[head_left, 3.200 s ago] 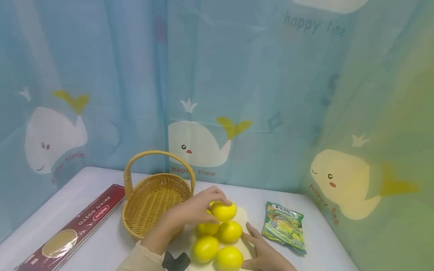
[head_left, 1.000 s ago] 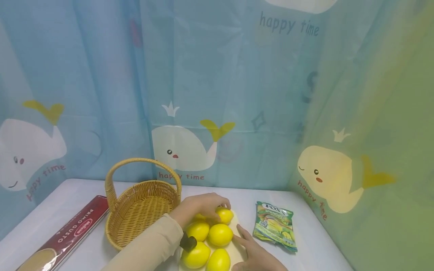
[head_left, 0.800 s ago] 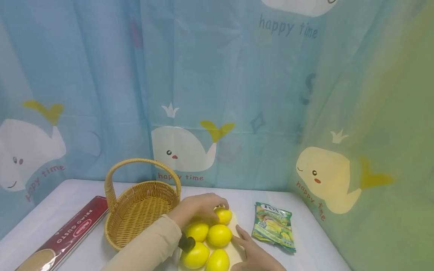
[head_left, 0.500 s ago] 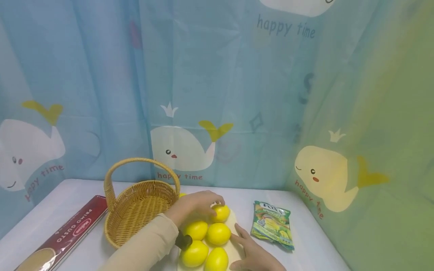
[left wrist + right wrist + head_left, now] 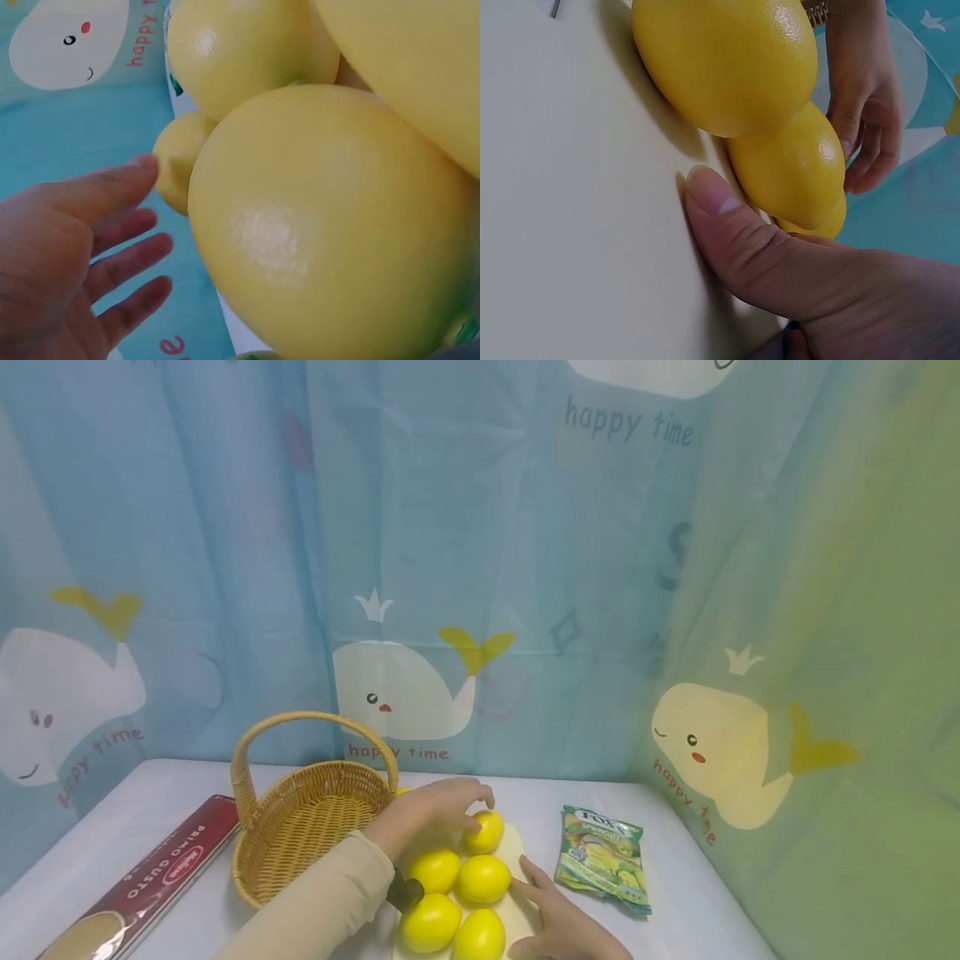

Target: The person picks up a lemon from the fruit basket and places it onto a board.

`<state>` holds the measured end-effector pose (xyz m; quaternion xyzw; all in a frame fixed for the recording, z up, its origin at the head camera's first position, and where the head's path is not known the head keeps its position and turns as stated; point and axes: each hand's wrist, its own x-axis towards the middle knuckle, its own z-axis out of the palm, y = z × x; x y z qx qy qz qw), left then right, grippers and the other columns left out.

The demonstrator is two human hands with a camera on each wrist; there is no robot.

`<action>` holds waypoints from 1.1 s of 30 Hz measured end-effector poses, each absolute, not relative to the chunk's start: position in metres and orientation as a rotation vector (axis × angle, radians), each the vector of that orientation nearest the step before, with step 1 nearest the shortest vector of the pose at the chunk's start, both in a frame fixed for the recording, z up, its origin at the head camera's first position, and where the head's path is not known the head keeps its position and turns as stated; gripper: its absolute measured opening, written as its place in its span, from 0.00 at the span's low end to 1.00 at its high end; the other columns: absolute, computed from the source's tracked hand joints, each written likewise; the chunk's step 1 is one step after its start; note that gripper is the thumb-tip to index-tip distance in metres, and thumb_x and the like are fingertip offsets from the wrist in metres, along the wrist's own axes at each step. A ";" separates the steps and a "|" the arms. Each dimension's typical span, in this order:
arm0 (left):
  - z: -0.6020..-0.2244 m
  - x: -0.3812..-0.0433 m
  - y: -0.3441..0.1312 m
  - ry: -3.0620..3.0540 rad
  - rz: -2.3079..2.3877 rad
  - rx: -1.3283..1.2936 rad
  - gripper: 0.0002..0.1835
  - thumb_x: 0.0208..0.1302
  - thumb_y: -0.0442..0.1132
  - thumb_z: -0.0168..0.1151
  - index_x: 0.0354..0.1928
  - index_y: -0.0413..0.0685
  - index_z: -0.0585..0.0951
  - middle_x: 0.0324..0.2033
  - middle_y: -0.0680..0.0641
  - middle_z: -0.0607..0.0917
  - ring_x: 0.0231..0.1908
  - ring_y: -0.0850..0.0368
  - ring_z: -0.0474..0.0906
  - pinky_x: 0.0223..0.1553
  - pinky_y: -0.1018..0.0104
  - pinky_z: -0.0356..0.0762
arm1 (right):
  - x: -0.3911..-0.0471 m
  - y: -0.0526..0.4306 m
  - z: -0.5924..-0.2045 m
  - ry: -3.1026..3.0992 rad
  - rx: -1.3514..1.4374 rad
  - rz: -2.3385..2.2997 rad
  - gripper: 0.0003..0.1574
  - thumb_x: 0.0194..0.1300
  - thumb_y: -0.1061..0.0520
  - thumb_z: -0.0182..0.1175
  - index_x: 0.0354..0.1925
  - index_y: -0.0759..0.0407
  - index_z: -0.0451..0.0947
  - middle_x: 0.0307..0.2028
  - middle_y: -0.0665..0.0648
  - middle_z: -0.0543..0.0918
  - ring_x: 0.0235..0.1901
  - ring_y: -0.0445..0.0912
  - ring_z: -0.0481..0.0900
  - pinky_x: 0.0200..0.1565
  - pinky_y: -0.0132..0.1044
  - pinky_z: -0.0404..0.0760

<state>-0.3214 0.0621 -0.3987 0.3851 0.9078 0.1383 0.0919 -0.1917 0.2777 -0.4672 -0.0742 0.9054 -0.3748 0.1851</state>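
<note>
Several yellow lemons lie in a cluster on a cream board (image 5: 513, 843). My left hand (image 5: 438, 806) reaches over to the farthest lemon (image 5: 486, 832), its thumb at that lemon's side. The left wrist view shows the left fingers spread and loosely bent, gripping nothing, with the thumb tip against or very near a small-looking lemon (image 5: 177, 172). On the cluster's right side, my right hand (image 5: 567, 922) rests at the board's edge, fingertips near a middle lemon (image 5: 483, 878). In the right wrist view its thumb (image 5: 731, 217) lies along the board, beside the lemons.
A wicker basket (image 5: 247, 868) with a tall handle stands left of the board. A sliver of yellow (image 5: 402, 791) shows behind its right rim. Further left lies a red spaghetti packet (image 5: 157, 877); green candy packets (image 5: 603, 858) are on the right. A patterned curtain (image 5: 555, 568) surrounds the table.
The farthest lemon is lower on the board than 3.2 s ago, and the left fingers have loosened from it. A yellow patch has appeared beside the basket. The right hand stays at the board.
</note>
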 end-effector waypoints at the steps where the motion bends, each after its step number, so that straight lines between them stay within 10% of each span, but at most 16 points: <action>1: -0.398 -0.322 0.062 2.742 0.382 1.127 0.16 0.62 0.45 0.63 0.52 0.62 0.76 0.53 0.56 0.80 0.53 0.59 0.75 0.57 0.61 0.75 | -0.192 0.278 -0.468 2.550 -0.213 -1.060 0.57 0.40 0.40 0.74 0.68 0.50 0.64 0.75 0.61 0.44 0.70 0.68 0.49 0.61 0.73 0.53; 12: -0.401 -0.321 0.058 2.986 -0.250 0.449 0.08 0.61 0.44 0.63 0.37 0.49 0.83 0.29 0.49 0.83 0.31 0.56 0.77 0.40 0.59 0.83 | -0.191 0.275 -0.467 2.512 -0.109 -1.105 0.56 0.38 0.41 0.74 0.67 0.48 0.66 0.75 0.59 0.44 0.70 0.69 0.47 0.61 0.74 0.50; 33: -0.384 -0.301 0.050 2.948 0.064 0.651 0.09 0.49 0.40 0.72 0.30 0.50 0.79 0.24 0.52 0.78 0.27 0.56 0.71 0.33 0.63 0.79 | -0.191 0.273 -0.467 2.537 -0.117 -1.071 0.56 0.38 0.41 0.74 0.66 0.48 0.66 0.75 0.59 0.45 0.70 0.69 0.48 0.60 0.74 0.51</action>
